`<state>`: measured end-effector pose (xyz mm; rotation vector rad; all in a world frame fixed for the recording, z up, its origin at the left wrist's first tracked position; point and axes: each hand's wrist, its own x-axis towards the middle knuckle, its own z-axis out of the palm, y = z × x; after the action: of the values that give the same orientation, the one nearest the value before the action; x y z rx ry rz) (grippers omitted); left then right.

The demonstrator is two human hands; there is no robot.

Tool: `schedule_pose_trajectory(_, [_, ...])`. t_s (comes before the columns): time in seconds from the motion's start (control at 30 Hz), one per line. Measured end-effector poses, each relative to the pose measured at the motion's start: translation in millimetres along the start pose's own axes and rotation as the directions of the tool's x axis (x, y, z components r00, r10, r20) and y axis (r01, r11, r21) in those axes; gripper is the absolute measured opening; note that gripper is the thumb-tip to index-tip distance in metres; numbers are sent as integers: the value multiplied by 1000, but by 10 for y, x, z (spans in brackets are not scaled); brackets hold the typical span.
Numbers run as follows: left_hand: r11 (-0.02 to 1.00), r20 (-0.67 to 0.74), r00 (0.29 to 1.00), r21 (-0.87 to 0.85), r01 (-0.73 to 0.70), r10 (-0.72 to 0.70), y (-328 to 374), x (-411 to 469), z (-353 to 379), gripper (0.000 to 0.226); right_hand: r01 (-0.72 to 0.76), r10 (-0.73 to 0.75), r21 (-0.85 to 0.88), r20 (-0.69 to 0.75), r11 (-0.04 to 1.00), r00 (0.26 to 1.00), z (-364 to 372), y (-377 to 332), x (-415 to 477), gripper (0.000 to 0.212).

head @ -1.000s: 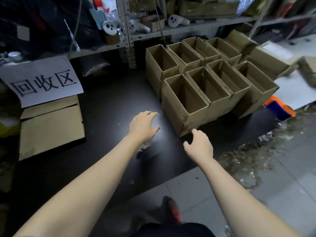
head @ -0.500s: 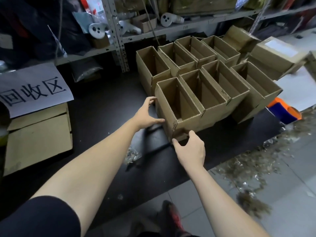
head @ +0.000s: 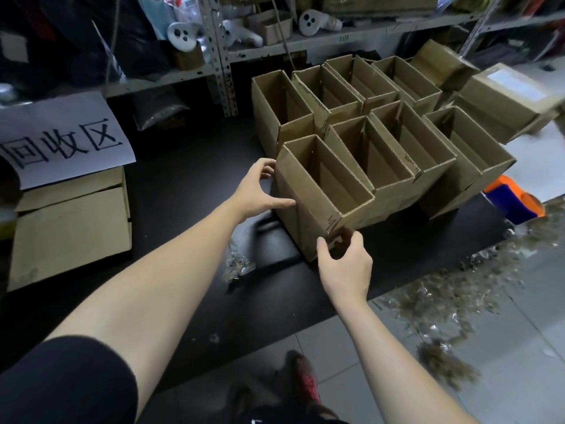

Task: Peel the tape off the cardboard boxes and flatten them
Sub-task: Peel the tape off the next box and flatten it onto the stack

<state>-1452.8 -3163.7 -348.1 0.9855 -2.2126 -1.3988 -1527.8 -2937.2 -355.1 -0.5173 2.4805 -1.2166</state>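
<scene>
Black table (head: 189,185): left hand (head: 260,191), right hand (head: 345,264) now grip nearest box (head: 305,215).

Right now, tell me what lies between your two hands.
The nearest box: its near side wall spans the gap between the left hand and right hand, both gripping it, in the head view.

A white paper sign (head: 62,139) reads "回收区"

Bare black table (head: 189,185) at centre-left leaves passing room; packed open boxes (head: 397,142) wall off the upper right, and flattened cardboard (head: 70,234) blocks the left edge.
</scene>
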Motion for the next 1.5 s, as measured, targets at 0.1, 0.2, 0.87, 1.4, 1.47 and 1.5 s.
schedule_pose_trajectory(0.1, [991, -26, 1000, -132, 9, -12, -28, -322, -62, 80, 32, -30, 78, -26, 996, 999, -14, -3, -136, 37])
schedule_pose_trajectory(0.2, [979, -122, 992, -205, -7, -19, -62, -707, -179, 75, 68, -66, 128, -17, 989, 998, -21, -61, -246, 42])
schedule_pose_trajectory(0.87, [918, -694, 663, -396, -24, -282, -992, -3363, -1267, 60, 216, -358, 400, 322, 891, 877, 1148, -1070, -1477, 39])
schedule_pose_trajectory(1.4, [895, -783, 519, -440, -75, -342, -974, -3705, -1555, 38, 193, -293, 221, 748, 956, 596, 1767, -942, -1895, 86])
schedule_pose_trajectory(1.47, [948, -803, 535, -318, -8, -265, -908, -3683, -1503, 36, 183, -275, 208, 791, 961, 547, 1799, -951, -1898, 103])
schedule_pose_trajectory(1.5, [967, -805, 550, -253, 20, -222, -874, -3667, -1469, 36, 161, -266, 213, 812, 964, 519, 1822, -959, -1905, 108])
